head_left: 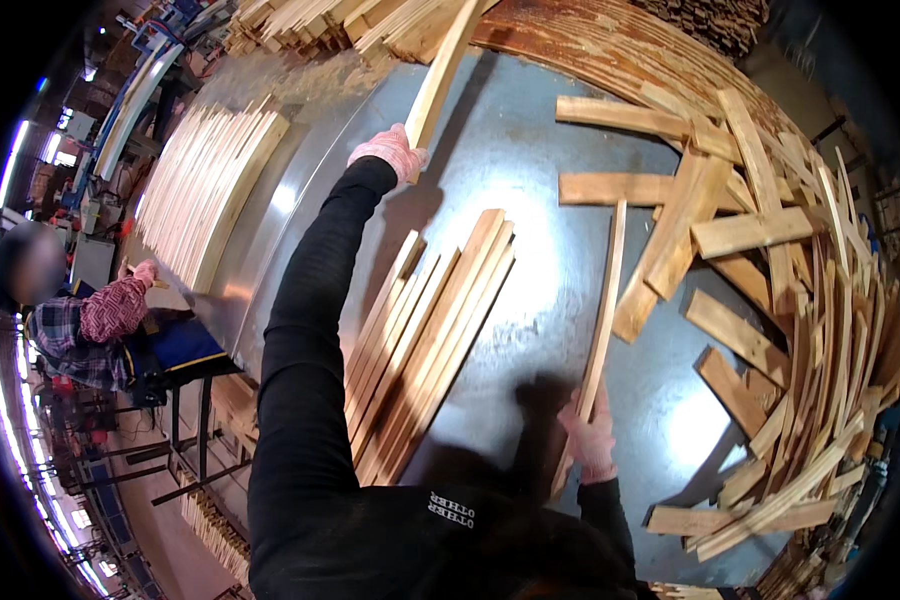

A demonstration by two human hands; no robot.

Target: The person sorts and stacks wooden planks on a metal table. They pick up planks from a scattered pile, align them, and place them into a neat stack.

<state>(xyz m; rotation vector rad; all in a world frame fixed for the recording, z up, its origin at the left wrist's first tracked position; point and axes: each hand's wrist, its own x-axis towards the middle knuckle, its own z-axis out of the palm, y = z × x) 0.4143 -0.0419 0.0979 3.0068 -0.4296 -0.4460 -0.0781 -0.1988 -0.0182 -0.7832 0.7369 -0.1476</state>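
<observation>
- Your left hand (pixel 388 152), in a pink-and-white glove, is in the upper middle of the frame, closed around the near end of a pale strip (pixel 445 75).
- That strip slants up and to the right from your grip, toward the top edge of the frame; a long shadow falls just beside it.
- Your right hand (pixel 590 440), gloved alike, is at the lower right of centre, its fingers wrapped around the lower part of a thin stick (pixel 608 290).
- The stick leans slightly right as it runs up the frame, its top near the short boards of the pile.
- Between your two arms, in the middle of the frame, a row of lengths (pixel 440 345) lies side by side on the grey metal surface (pixel 540 320), their upper ends uneven.
- Filling the right of the frame is a loose pile (pixel 770 240), with short boards crossing one another and thin pieces heaped toward the rim.
- At the upper left lies a neat stack (pixel 210 190) of pale pieces, set close together.
- A co-worker (pixel 80 340) in a plaid top stands at the left edge, a gloved hand (pixel 145 272) near the lower end of that stack.
- Planks (pixel 310 22) lie heaped along the top edge, left of your strip.
</observation>
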